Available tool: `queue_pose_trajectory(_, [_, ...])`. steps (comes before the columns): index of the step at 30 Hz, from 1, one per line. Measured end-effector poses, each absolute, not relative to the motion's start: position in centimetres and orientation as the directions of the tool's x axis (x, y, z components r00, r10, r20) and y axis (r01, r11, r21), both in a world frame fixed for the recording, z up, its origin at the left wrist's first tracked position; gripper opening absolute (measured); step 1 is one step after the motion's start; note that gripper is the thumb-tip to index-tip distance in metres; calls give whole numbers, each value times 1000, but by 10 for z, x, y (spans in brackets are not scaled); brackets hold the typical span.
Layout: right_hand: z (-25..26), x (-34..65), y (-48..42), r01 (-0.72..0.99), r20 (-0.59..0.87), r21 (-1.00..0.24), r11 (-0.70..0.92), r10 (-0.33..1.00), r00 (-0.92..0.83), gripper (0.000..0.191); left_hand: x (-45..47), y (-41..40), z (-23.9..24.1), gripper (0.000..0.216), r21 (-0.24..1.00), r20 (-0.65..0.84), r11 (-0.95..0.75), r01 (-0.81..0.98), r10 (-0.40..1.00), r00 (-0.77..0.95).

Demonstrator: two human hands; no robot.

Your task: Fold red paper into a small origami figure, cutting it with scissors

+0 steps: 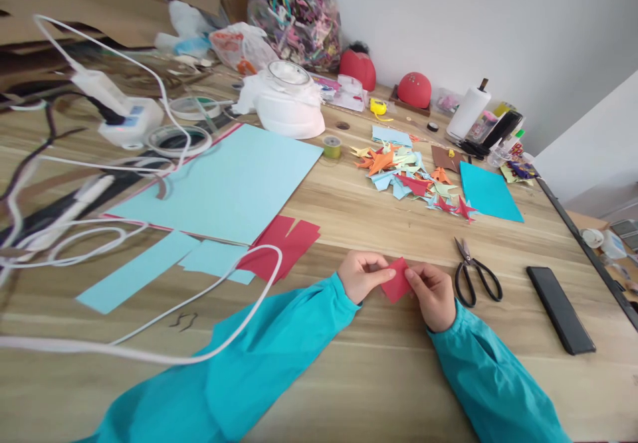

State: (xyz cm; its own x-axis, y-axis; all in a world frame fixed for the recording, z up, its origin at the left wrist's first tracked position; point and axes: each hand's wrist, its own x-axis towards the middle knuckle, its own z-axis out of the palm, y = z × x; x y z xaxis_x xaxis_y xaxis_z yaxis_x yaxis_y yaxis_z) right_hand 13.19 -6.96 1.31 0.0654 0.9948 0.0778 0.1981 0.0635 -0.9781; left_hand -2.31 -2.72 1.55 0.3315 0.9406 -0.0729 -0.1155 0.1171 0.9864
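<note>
Holds a small red paper piece (397, 282) by its left edge in the left hand (361, 275) and by its right corner in the right hand (434, 295), both pinching it, low over the bench (349, 217). Just right of them, black scissors (473, 271).

I read the paper piece (397, 282) between the left hand (359, 275) and the right hand (434, 295) as plain red. Both sleeves (279, 343) are solid teal. Just right of the right hand, the scissors (473, 271) are black; further right, the phone (560, 309) is black. Ahead of the left hand: red paper offcuts (289, 242) and a pale blue sheet (224, 184). The table (379, 376) shows light wood grain.
</note>
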Motion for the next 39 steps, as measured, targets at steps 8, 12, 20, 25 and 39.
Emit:
queue_pose_trajectory(8, [15,129,-74,277,102,-955,106,994,-28,23,-21,-31,13,25,997,72,-78,3,928,364])
queue_pose_trajectory(12, [16,128,-74,250,81,-964,90,996,-45,21,-22,-31,13,32,983,141,-176,57,913,382])
queue_pose_trajectory(20, [16,128,-72,194,41,-980,50,998,-46,24,-25,-29,12,43,923,211,-317,218,891,402])
queue_pose_trajectory(25, [14,129,-71,151,27,-988,31,999,-31,26,-25,-28,10,50,914,144,-281,292,899,414])
queue_pose_trajectory(39, [10,135,-66,104,2,-995,-1,1000,31,30,-25,-27,8,52,920,152,-271,284,914,377])
